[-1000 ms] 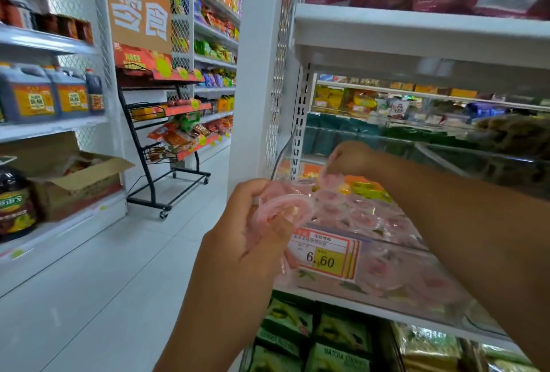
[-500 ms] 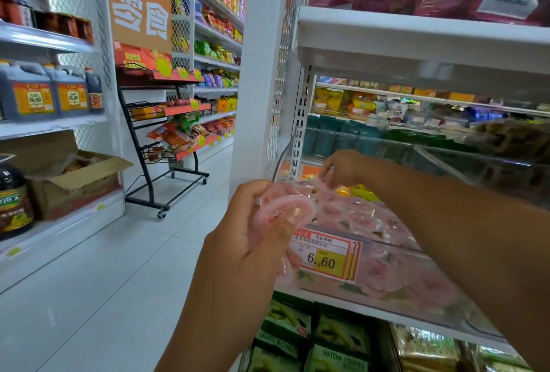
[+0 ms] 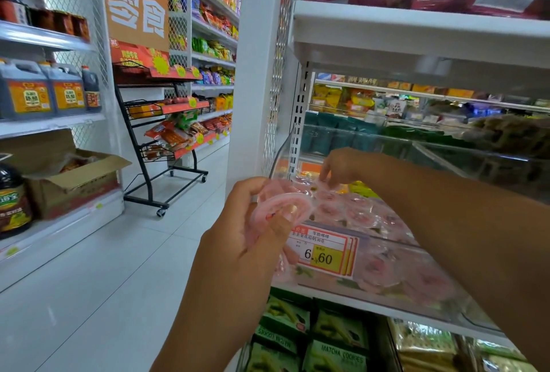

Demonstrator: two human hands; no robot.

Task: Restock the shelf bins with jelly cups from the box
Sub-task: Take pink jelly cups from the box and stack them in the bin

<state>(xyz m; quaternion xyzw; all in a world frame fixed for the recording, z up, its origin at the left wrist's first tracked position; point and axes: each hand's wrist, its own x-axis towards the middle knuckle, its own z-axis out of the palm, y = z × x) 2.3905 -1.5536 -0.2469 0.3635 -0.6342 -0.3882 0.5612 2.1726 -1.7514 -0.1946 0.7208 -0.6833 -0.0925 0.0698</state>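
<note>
My left hand (image 3: 238, 240) grips a stack of pink jelly cups (image 3: 282, 205) just in front of the clear shelf bin (image 3: 464, 312). The thumb lies across the top cup's lid. The bin holds several pink jelly cups (image 3: 378, 267) behind a yellow price tag (image 3: 324, 255) reading 6.60. My right hand (image 3: 342, 166) reaches over the bin's back left corner, fingers pointing down and pinching a pink jelly cup (image 3: 323, 185) at its edge. The box is out of view.
A white shelf (image 3: 416, 35) hangs low over the bin. Green matcha cookie packs (image 3: 336, 353) fill the shelf below. A black wheeled rack (image 3: 166, 139) and an open cardboard box (image 3: 74, 181) stand across the aisle of white floor tiles (image 3: 104, 282).
My right hand has dropped lower toward the cups at the bin's back left corner. My left hand keeps its stack almost still.
</note>
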